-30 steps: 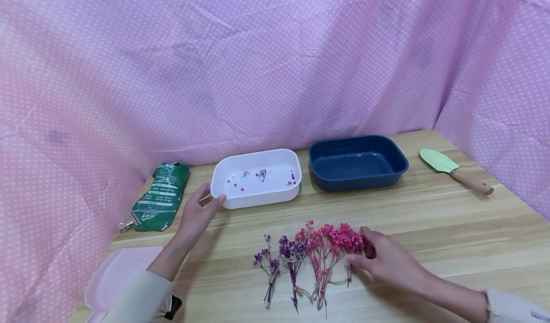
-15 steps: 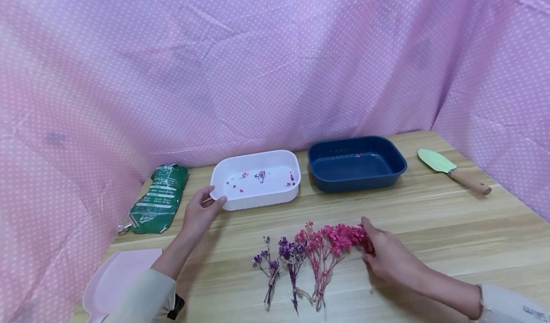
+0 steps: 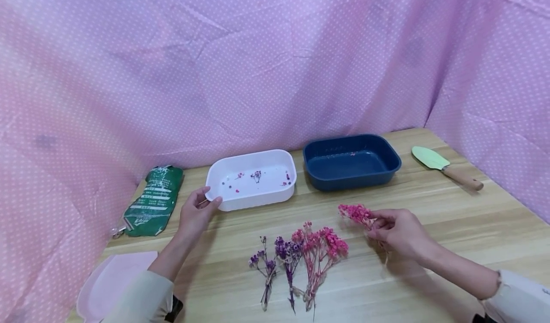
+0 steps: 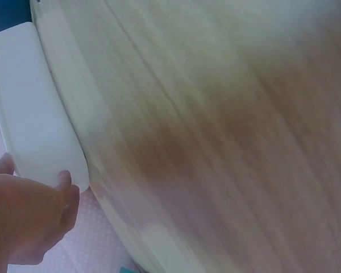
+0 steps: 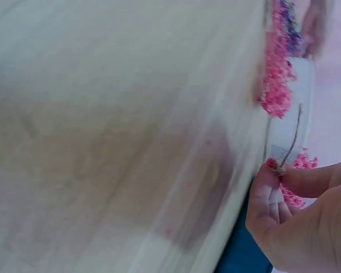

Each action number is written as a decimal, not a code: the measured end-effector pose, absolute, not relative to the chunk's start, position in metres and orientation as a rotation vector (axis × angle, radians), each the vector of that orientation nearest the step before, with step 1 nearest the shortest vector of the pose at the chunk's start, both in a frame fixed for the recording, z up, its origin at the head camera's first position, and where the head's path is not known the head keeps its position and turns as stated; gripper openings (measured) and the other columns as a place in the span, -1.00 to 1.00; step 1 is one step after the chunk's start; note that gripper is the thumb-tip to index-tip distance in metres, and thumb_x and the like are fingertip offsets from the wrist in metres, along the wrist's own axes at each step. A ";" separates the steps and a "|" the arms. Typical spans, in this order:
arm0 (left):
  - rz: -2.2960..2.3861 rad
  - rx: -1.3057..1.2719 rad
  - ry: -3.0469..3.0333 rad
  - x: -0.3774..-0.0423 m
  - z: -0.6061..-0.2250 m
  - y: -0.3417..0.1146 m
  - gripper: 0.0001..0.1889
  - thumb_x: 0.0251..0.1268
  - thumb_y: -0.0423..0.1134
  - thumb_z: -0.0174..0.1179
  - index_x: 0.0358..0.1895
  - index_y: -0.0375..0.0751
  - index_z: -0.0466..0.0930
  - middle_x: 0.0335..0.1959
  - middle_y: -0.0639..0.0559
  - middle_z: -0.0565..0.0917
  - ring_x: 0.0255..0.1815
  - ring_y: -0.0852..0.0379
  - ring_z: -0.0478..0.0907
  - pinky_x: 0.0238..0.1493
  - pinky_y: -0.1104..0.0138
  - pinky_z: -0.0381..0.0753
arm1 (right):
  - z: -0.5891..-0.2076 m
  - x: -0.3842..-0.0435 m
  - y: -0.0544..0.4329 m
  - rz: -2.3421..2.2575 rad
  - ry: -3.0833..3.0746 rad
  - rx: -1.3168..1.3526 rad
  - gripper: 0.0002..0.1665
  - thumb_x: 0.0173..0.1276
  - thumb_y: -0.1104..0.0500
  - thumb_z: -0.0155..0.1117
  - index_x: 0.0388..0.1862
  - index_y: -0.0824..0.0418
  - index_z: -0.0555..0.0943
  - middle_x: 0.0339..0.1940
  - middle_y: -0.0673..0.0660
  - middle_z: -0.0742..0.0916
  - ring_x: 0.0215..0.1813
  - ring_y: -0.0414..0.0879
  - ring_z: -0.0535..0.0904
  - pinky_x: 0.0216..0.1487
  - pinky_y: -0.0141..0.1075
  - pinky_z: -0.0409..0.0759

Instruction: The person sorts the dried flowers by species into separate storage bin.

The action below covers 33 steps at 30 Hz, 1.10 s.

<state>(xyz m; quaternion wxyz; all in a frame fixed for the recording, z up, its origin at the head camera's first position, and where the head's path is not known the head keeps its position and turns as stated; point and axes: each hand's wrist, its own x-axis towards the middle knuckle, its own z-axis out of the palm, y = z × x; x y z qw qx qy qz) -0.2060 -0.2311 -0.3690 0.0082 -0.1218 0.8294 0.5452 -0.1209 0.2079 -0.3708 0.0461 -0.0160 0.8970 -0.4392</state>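
Observation:
My left hand [image 3: 195, 215] grips the left end of a white plastic tub [image 3: 258, 201], thumb at its front edge. Small loose pink and purple blooms lie on the tub's floor. Raised off to the right, my right hand [image 3: 404, 233] pinches a bunch of dried pink flowers [image 3: 354, 212] by its stems, blossoms pointing left. In the right wrist view, a twine end sticks out from the fingertips [image 5: 271, 170]. Another pink bunch [image 3: 320, 246] lies on the wooden table, beside a purple bunch [image 3: 289, 252] and a sparser purple bunch [image 3: 265, 264].
A dark blue tub [image 3: 354, 182] stands right of the white one. Farther right lies a trowel [image 3: 447, 168] with a green blade and wooden handle. On the left are a green bag [image 3: 154, 201] and a flat pink plastic piece [image 3: 116, 282]. Pink dotted cloth [image 3: 240, 75] hangs behind.
My right hand has taken the rightmost pink bunch off the table, lifting it and turning its blossoms to the left. The left hand stays at the white tub. The view shifts slightly.

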 end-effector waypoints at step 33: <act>1.752 -0.403 2.603 -0.206 -0.373 -0.230 -0.33 0.29 -0.01 0.24 0.41 -0.06 0.22 0.35 -0.17 0.33 0.35 -0.07 0.32 0.28 0.18 0.43 | -0.329 -0.180 0.141 -2.032 2.125 -0.145 -0.37 0.26 0.42 0.29 0.30 0.50 0.37 -0.30 0.12 0.77 -0.31 -0.24 0.68 -0.18 -0.35 0.69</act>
